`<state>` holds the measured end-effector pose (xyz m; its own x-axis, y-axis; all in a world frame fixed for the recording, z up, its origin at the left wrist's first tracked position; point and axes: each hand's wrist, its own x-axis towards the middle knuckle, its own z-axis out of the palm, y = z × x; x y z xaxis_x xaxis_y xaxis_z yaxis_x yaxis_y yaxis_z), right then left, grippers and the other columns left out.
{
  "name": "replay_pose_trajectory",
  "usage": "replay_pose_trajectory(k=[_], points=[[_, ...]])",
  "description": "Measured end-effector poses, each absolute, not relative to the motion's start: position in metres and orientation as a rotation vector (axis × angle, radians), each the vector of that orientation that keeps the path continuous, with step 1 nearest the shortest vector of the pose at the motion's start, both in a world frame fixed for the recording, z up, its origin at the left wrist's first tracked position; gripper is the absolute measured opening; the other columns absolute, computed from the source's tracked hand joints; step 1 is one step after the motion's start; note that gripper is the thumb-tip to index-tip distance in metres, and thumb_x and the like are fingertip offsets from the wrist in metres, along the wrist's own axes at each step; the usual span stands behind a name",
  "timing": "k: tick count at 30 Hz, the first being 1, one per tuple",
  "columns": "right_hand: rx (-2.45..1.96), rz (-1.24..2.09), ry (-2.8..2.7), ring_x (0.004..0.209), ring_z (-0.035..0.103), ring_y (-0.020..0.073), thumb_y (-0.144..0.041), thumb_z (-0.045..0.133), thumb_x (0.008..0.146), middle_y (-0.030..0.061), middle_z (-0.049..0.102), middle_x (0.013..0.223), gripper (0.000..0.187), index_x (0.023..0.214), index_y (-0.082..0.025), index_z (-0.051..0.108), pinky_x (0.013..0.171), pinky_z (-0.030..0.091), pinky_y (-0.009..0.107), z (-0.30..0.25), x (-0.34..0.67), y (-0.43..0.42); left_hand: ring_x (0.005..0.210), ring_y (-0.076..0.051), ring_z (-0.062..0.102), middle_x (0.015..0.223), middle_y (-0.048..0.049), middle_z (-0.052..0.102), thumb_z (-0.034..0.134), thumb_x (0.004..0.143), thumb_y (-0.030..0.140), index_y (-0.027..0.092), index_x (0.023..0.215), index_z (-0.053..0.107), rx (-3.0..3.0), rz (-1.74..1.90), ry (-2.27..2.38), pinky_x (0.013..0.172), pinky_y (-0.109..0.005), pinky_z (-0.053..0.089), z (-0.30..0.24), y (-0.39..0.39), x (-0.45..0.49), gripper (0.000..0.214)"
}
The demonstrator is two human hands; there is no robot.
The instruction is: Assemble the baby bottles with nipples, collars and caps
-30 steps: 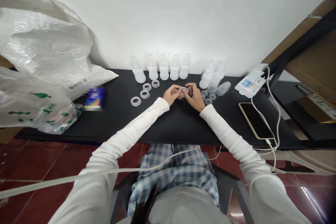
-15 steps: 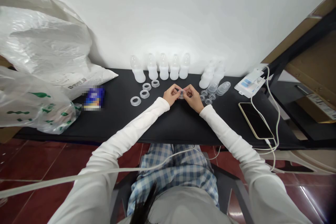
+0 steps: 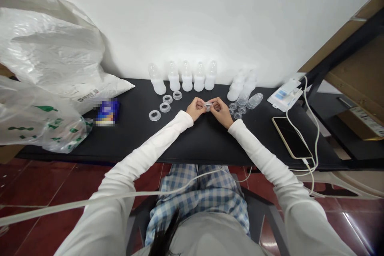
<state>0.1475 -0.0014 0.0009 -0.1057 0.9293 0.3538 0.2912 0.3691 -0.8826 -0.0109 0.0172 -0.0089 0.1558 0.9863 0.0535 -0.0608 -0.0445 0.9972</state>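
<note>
Between my fingertips, just above the black table, is a clear bottle collar ring [image 3: 207,106]. My left hand [image 3: 196,109] pinches its left side and my right hand [image 3: 220,111] pinches its right. Whether a nipple sits inside the ring is too small to tell. To the left lie several loose collar rings [image 3: 155,115]. Right of my right hand are several clear silicone nipples [image 3: 238,115], lying close together. Behind my hands stands a row of white baby bottles with clear domed caps [image 3: 187,80].
More white bottles [image 3: 233,93] and clear caps [image 3: 255,101] stand at the right. Beyond them lie a white-blue package [image 3: 283,95] and a phone [image 3: 292,138] with a cable. Plastic bags [image 3: 45,116] and a blurred blue packet [image 3: 108,111] fill the left. A wall bounds the back.
The ring between my hands has tilted slightly and shows more clearly. My fingers have shifted a little around it; the other things lie as before.
</note>
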Motion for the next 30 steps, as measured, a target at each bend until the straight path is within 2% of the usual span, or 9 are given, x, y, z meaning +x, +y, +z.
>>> replay_pose_trajectory(k=[5,11,15,18,20,23,25,30], points=[[-1.107,0.835,-1.611,0.062,0.052,0.0109,-0.045,0.066,0.079,-0.0041,0.055,0.068,0.027,0.090,-0.022,0.059,0.061,0.043,0.026,-0.005,0.147,0.001,0.052,-0.007,0.061,0.068,0.0071,0.060,0.075,0.069,0.004,0.017,0.079,0.051,1.267,1.137,1.089,0.057,-0.021,0.049,-0.006,0.017,-0.011,0.030],[-1.125,0.777,-1.612,0.056,0.043,0.0096,-0.048,0.067,0.081,-0.0067,0.048,0.063,0.028,0.087,-0.023,0.055,0.056,0.039,0.025,-0.003,0.146,-0.001,0.052,-0.006,0.061,0.067,0.0062,0.062,0.077,0.070,0.011,0.017,0.082,0.053,1.317,1.167,1.054,0.056,-0.020,0.049,-0.006,0.014,-0.010,0.028],[-1.089,0.702,-1.631,0.062,0.050,0.0114,-0.050,0.067,0.083,-0.0045,0.053,0.069,0.031,0.095,-0.024,0.055,0.061,0.045,0.027,0.000,0.147,-0.003,0.054,-0.007,0.061,0.069,0.0051,0.063,0.079,0.071,0.018,0.018,0.084,0.054,1.379,1.230,1.030,0.058,-0.021,0.050,-0.005,0.014,-0.011,0.028],[-0.995,0.809,-1.559,0.072,0.059,0.0133,-0.061,0.069,0.079,-0.0025,0.059,0.080,0.050,0.110,-0.026,0.051,0.070,0.052,0.029,-0.001,0.150,0.002,0.059,-0.007,0.061,0.075,0.0038,0.063,0.078,0.073,0.025,0.019,0.088,0.055,1.421,1.317,0.985,0.062,-0.022,0.052,-0.004,0.016,-0.012,0.028],[-0.967,0.932,-1.463,0.075,0.061,0.0138,-0.069,0.064,0.079,-0.0014,0.063,0.086,0.058,0.116,-0.027,0.049,0.072,0.055,0.031,-0.003,0.153,0.006,0.065,-0.008,0.063,0.081,0.0015,0.065,0.077,0.075,0.030,0.019,0.090,0.056,1.454,1.362,0.951,0.065,-0.022,0.053,-0.002,0.018,-0.010,0.028],[-0.967,1.042,-1.419,0.084,0.064,0.0152,-0.070,0.058,0.083,0.0026,0.068,0.102,0.051,0.111,-0.027,0.059,0.072,0.056,0.031,0.001,0.159,0.011,0.075,-0.010,0.065,0.094,-0.0032,0.068,0.075,0.078,0.032,0.019,0.092,0.058,1.548,1.406,0.904,0.070,-0.023,0.053,0.000,0.022,-0.003,0.027],[-0.961,1.027,-1.444,0.091,0.064,0.0166,-0.064,0.061,0.084,0.0040,0.070,0.112,0.044,0.104,-0.025,0.066,0.075,0.057,0.031,0.009,0.164,0.012,0.081,-0.011,0.066,0.101,-0.0055,0.067,0.074,0.079,0.032,0.019,0.096,0.057,1.597,1.423,0.839,0.073,-0.024,0.055,-0.001,0.026,0.004,0.027],[-0.958,0.664,-1.339,0.085,0.064,0.0152,-0.056,0.071,0.080,0.0036,0.070,0.106,0.035,0.094,-0.024,0.064,0.079,0.057,0.033,0.030,0.183,0.015,0.099,-0.016,0.069,0.115,-0.0095,0.063,0.068,0.082,0.024,0.022,0.112,0.048,1.616,1.327,0.692,0.089,-0.032,0.055,-0.011,0.050,0.036,0.036]])
